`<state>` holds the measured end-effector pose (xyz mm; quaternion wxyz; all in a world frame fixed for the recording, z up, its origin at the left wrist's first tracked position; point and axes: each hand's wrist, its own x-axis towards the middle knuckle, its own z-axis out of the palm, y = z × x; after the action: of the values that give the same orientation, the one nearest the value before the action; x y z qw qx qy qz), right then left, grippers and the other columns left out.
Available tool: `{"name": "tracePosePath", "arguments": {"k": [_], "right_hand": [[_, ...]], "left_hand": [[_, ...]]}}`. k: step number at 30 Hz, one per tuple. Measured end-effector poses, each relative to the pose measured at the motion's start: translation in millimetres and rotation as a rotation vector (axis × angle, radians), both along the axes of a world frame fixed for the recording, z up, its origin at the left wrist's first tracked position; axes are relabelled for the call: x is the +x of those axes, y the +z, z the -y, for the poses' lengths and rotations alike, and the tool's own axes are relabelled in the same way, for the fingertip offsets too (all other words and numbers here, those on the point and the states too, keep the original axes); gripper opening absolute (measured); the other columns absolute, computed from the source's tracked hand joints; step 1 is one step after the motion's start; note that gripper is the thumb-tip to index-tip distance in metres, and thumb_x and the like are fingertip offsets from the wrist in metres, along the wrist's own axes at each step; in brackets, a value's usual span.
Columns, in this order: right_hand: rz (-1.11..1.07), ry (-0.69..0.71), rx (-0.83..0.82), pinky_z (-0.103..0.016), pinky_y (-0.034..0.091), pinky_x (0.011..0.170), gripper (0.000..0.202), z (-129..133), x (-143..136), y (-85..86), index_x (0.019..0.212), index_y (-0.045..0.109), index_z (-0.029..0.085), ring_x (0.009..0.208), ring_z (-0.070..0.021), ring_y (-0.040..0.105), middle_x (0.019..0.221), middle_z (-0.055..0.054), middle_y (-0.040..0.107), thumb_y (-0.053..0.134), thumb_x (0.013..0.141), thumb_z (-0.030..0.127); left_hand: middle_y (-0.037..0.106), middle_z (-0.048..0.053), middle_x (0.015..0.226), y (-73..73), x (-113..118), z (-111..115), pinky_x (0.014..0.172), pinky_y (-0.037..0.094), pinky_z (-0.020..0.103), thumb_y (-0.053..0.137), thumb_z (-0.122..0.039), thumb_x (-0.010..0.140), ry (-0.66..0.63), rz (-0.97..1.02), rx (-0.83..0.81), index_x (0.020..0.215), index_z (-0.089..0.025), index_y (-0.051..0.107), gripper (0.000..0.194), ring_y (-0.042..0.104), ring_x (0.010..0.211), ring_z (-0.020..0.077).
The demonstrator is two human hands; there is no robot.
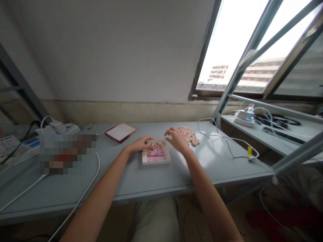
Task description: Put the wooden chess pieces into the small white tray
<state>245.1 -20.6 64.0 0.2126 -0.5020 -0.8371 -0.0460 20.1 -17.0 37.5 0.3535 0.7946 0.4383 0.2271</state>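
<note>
A shallow white box (156,161) with pink lines on its bottom lies near the middle of the grey-blue desk. Several round wooden pieces (156,143) with dark characters stand in a row along its far side. My left hand (141,144) rests at the box's left far corner, fingers over the leftmost pieces; whether it grips one is hidden. Just right of the box my right hand (175,138) hovers with its fingers apart and nothing visible between them. Beyond it lies a loose pile of round wooden pieces (189,135).
A box lid (121,132) with a dark red edge lies at the back left. White cables (97,168) cross the desk's left side, and another cable (227,137) loops on the right. Power strips (60,128) sit at far left. Metal posts flank the desk.
</note>
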Motion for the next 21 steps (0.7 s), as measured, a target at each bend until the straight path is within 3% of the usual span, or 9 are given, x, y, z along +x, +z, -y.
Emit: {"name": "tracePosePath", "arguments": {"k": [3,6,11,16,21], "right_hand": [[0.119,-0.265,-0.014,-0.035,0.034,0.08,0.023,-5,15,-5.6,0.093,0.06,0.018,0.097,-0.0249,0.05,0.102,-0.011,0.056,0.06,0.073,0.028],[0.189,-0.309,-0.069,-0.037,0.034,0.081,0.018,-8,18,-9.7,0.089,0.062,0.017,0.096,-0.0255,0.051,0.101,-0.012,0.058,0.058,0.074,0.026],[0.002,-0.068,-0.185,-0.027,0.039,0.073,0.014,-10,12,-7.1,0.084,0.064,0.017,0.082,-0.0171,0.057,0.085,-0.006,0.065,0.059,0.072,0.022],[-0.267,0.181,-0.18,-0.023,0.041,0.064,0.017,-10,6,-3.4,0.087,0.063,0.018,0.067,-0.0112,0.055,0.082,-0.002,0.064,0.06,0.07,0.02],[-0.329,0.373,-0.297,-0.02,0.04,0.062,0.017,0,-9,0.6,0.085,0.063,0.019,0.066,-0.0095,0.054,0.078,0.0,0.063,0.062,0.068,0.018]], "left_hand": [[0.055,0.009,0.113,-1.5,0,0,0.087,0.037,0.027,0.061,-0.049,0.062,0.032,-0.063,0.062,0.111,-0.015,0.055,0.059,0.05,0.104,0.0232],[0.055,0.009,0.113,-0.8,0,-1,0.087,0.037,0.027,0.059,-0.05,0.064,0.018,-0.082,0.055,0.112,-0.015,0.053,0.06,0.05,0.103,0.0228],[0.055,0.008,0.112,0.2,0,-1,0.086,0.038,0.028,0.058,-0.049,0.065,0.012,-0.109,0.058,0.112,-0.015,0.053,0.058,0.05,0.103,0.0224],[0.056,0.008,0.11,0.2,1,0,0.085,0.038,0.027,0.057,-0.047,0.067,0.017,-0.079,0.07,0.11,-0.014,0.054,0.054,0.051,0.101,0.0214],[0.056,0.008,0.108,0.8,1,0,0.086,0.038,0.028,0.057,-0.047,0.067,0.007,-0.07,0.096,0.108,-0.015,0.055,0.052,0.051,0.1,0.0218]]}}
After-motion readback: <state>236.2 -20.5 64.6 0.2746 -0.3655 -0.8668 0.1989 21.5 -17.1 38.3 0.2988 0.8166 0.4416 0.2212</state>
